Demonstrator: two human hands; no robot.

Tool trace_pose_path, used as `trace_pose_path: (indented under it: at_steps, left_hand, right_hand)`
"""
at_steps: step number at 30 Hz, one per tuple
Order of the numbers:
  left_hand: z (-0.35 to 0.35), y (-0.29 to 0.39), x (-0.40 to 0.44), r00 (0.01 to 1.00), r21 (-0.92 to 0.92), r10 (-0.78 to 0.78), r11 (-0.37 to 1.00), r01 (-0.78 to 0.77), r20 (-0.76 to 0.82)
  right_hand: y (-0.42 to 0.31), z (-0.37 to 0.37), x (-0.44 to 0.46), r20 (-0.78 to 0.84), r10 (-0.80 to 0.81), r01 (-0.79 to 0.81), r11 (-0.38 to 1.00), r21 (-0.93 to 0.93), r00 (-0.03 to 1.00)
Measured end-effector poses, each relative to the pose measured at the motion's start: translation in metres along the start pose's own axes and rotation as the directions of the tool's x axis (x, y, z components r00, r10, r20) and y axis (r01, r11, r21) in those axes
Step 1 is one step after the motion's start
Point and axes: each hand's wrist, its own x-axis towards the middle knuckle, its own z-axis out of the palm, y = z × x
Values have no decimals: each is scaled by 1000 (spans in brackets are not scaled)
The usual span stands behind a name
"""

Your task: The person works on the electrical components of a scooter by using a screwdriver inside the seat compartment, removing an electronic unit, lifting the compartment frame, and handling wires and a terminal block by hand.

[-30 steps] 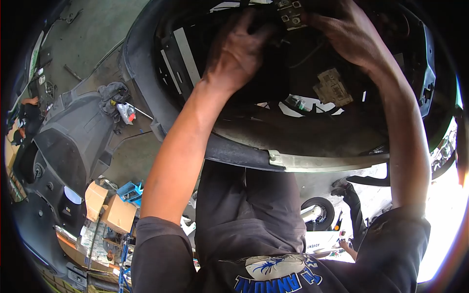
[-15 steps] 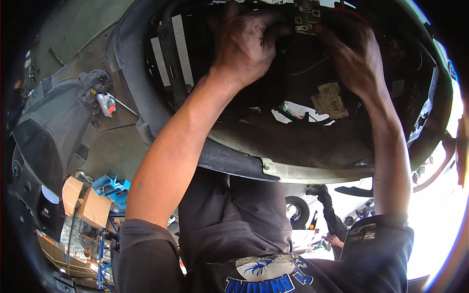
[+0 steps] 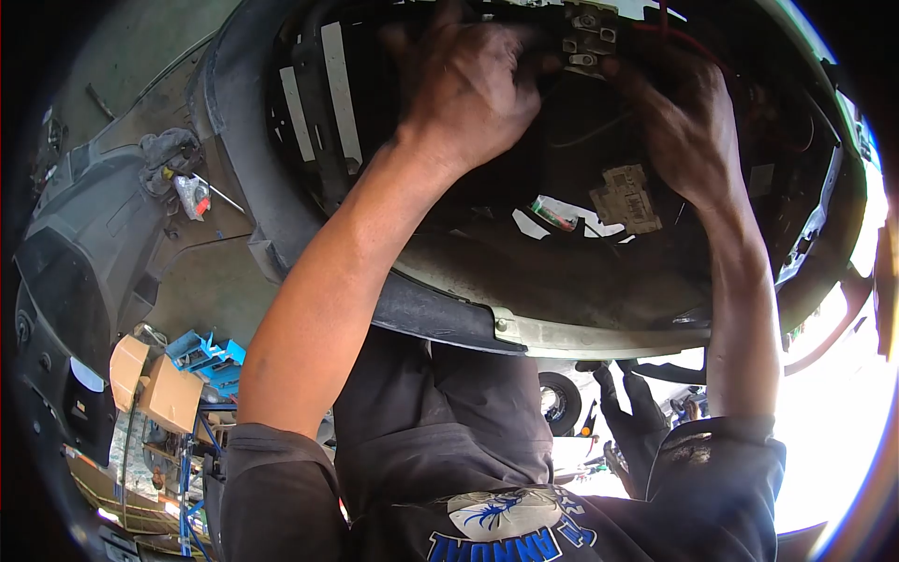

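Observation:
A small metal block with bolts and holes (image 3: 585, 39) shows at the top, inside the opening of a large dark shell (image 3: 440, 307). My left hand (image 3: 476, 92) is curled at the block's left, its fingertips near the block's lower edge; what they hold, if anything, is hidden. On the other side, my right hand (image 3: 682, 122) has its thumb or a fingertip against the block's lower right corner, with the other fingers lost in shadow. A red wire (image 3: 688, 39) runs above my right hand. Below the hands, a brown rectangular part (image 3: 627, 199) sits inside the shell.
Dark body panels (image 3: 70, 248), a grey cloth (image 3: 170, 155) and a plastic bag (image 3: 193, 199) are on the left. Lower left are cardboard boxes (image 3: 170, 395) and a blue toolbox (image 3: 208, 361). A wheel (image 3: 559, 405) and another person's leg (image 3: 639, 426) show below the shell.
The view has shifted, so the shell and surroundings sit further left. My left hand has come closer to the metal block. My right hand has moved lower around it, and the red wire has come into view.

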Motion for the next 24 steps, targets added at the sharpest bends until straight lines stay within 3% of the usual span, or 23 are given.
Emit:
trace_pose_path:
  at_steps: [2, 3, 5, 6, 8, 9, 12, 13, 15, 16, 18, 21, 24]
  left_hand:
    - [6, 5, 0, 960, 15, -25, 999, 31, -278]
    - [7, 6, 0, 960, 16, -25, 999, 31, -279]
    - [4, 8, 1, 965, -247, -206, 955, 163, -161]
    - [1, 8, 0, 965, -245, -207, 956, 163, -163]
    - [-4, 10, 0, 916, -547, -394, 785, 291, -77]
    - [-5, 8, 1, 916, -545, -393, 786, 291, -77]
    - [-8, -4, 9, 923, -511, -344, 832, 215, -172]
    - [-16, -13, 16, 971, -531, -237, 825, 193, -16]
    - [-14, -23, 23, 998, -450, 59, 891, -59, -15]
    - [-8, -25, 26, 998, -449, 58, 891, -59, -16]
    - [6, -28, 33, 979, -816, 176, 578, -19, 101]
    - [11, -31, 36, 962, -894, 259, 447, -35, 91]
    - [-16, -14, 34, 968, -854, 196, 520, 31, 154]
  right_hand:
    - [0, -3, -1, 35, 17, -17, 1000, -1, 999]
    - [-1, -4, -1, 65, 34, -35, 999, 1, 997]
    - [-3, -6, 0, 98, 83, -83, 997, -5, 992]
    - [-4, -6, 0, 129, 134, -134, 991, -13, 983]
    - [-4, -4, -1, 113, 124, -128, 992, 24, 986]
    - [-4, -4, -2, 98, 117, -122, 991, 57, 988]
    - [-4, -3, -2, 88, 118, -129, 984, 126, 989]
    - [-5, -3, -3, 85, 120, -130, 984, 124, 989]
    - [-8, -3, -3, 122, 135, -159, 964, 211, 983]
    - [-9, -3, -2, 123, 134, -158, 965, 211, 983]
    - [-9, -3, -1, 92, -17, -8, 963, 270, 996]
    - [-11, -6, -1, 161, 77, -120, 953, 278, 984]
    - [-15, -14, 0, 190, 74, -103, 984, 148, 979]
